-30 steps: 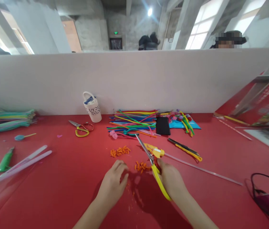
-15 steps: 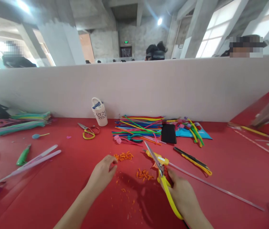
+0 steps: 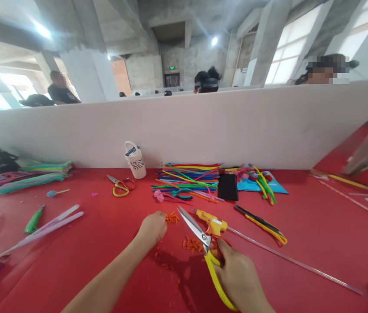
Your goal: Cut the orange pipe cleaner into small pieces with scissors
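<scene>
My right hand (image 3: 239,269) grips a pair of scissors (image 3: 200,234) with yellow and red handles. Their blades are slightly apart and point up and left, over the red tabletop. Curled down at the left end of a small pile of short orange pieces (image 3: 172,218) is my left hand (image 3: 153,228). Its fingertips are bunched together, and whatever lies between them is hidden. A second heap of orange pieces (image 3: 192,244) sits left of the scissors' pivot, partly beneath the blades. Small orange scraps are scattered nearer to me.
A yellow glue gun (image 3: 212,222) with a long clear stick lies just beyond the scissors. Pliers (image 3: 262,221) are on the right. Pipe cleaners (image 3: 187,178), a black phone-like slab (image 3: 228,187), a white cup (image 3: 135,163) and other scissors (image 3: 118,186) line the back by a white partition (image 3: 184,130).
My left hand has moved slightly right, and its fingers have closed at the far orange pile. My right hand has swung the scissors left and lower, turning the blades further left.
</scene>
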`<state>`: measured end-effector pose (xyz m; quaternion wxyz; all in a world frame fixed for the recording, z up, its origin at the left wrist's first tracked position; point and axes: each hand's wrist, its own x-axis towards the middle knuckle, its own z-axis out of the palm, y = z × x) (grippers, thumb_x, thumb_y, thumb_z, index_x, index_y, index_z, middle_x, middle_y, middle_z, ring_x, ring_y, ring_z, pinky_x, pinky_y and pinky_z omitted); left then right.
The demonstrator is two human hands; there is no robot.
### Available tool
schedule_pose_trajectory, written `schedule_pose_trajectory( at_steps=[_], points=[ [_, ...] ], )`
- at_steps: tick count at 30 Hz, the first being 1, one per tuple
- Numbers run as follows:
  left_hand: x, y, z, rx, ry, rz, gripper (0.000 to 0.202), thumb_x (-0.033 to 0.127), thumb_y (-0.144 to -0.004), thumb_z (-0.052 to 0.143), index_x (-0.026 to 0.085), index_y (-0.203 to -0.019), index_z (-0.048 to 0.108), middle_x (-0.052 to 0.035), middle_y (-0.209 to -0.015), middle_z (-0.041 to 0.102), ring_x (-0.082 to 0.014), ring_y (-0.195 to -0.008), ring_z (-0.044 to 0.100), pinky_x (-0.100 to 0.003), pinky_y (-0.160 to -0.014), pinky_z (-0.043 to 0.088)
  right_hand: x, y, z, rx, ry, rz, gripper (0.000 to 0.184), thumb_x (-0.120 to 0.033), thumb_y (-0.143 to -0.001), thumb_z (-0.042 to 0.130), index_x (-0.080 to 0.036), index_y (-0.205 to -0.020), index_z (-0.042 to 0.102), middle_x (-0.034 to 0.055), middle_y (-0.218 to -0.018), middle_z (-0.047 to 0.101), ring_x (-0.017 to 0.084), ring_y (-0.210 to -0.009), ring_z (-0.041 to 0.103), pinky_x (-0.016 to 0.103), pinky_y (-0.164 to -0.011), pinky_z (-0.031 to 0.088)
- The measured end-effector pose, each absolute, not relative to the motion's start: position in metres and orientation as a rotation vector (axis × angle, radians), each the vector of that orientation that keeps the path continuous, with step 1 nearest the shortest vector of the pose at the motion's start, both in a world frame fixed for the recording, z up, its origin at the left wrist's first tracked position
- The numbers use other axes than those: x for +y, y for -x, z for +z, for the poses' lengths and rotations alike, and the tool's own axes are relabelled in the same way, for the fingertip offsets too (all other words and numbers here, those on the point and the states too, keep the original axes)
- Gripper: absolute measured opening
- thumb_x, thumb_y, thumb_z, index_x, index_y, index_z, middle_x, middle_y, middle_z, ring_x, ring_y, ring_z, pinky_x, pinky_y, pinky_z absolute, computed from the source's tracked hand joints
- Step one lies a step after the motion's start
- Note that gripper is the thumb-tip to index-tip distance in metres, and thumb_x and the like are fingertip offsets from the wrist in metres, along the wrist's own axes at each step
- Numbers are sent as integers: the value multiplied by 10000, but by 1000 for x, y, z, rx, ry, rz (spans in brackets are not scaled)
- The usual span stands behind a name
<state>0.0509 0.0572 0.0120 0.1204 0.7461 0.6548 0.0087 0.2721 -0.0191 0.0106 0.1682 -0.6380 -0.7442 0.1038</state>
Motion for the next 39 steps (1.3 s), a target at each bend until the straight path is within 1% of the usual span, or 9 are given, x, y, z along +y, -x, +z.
schedule_pose_trajectory(
  at_steps=[6,13,15,17,19,23,26,31,39],
  points=[
    [64,-50,6,1889,-2102,82,306,269,-807,483,150,-1088,491,-86,-1092,530,-199,-902,548,-400,-739,465,-19,-272,9,-2115,1813,287,72,-186,-696,487,-192,-762,515,30,-615,639,178,-544,592,221,-467,275],
    [52,-33,11,1763,-1839,631,279,270,-808,479,158,-1061,508,-79,-1081,537,-192,-899,546,-393,-744,461,-16,-274,9,-2115,1819,262,88,-179,-688,485,-184,-771,515,36,-599,630,185,-533,584,223,-462,263],
    [43,-31,13,1709,-1683,815,209,272,-797,480,151,-951,554,-69,-964,585,-170,-809,567,-329,-691,464,-17,-274,11,-2115,1821,261,102,-162,-674,484,-182,-769,515,40,-594,627,187,-524,580,223,-456,257],
    [31,-35,12,1627,-1492,952,161,280,-769,487,149,-822,563,-41,-758,608,-136,-615,566,-255,-546,441,-18,-272,13,-2120,1813,271,116,-150,-659,487,-184,-767,514,37,-593,625,184,-522,575,221,-451,254],
    [16,-43,10,1505,-1301,1035,154,297,-733,506,154,-781,539,-4,-636,586,-101,-457,509,-215,-420,372,-20,-269,15,-2129,1801,289,121,-146,-654,489,-190,-764,513,26,-583,618,172,-512,565,215,-445,253],
    [-9,-61,6,1263,-995,1101,154,299,-656,586,163,-691,523,46,-500,507,-66,-384,441,-176,-375,303,-27,-259,19,-2142,1767,337,62,-269,-715,486,-209,-699,496,-2,-531,578,141,-451,519,205,-422,256],
    [-17,-65,7,1143,-841,1144,168,284,-616,634,162,-656,524,53,-490,492,-49,-382,421,-159,-373,279,-32,-252,21,-2181,1702,347,196,-388,-732,485,-219,-636,460,-15,-509,547,135,-428,493,206,-411,260],
    [-17,-58,14,1044,-716,1223,182,277,-665,611,153,-593,500,54,-476,482,-28,-370,386,-139,-358,249,-36,-250,14,-2249,1616,207,260,-464,-726,504,-216,-654,471,-6,-529,559,153,-468,532,215,-429,279],
    [-24,-59,24,996,-650,1302,119,223,-696,598,135,-631,553,25,-525,545,-36,-410,446,-134,-386,308,-38,-251,2,-2393,1509,20,283,-480,-753,468,-212,-663,469,2,-506,584,159,-435,562,219,-397,286]
  ],
)
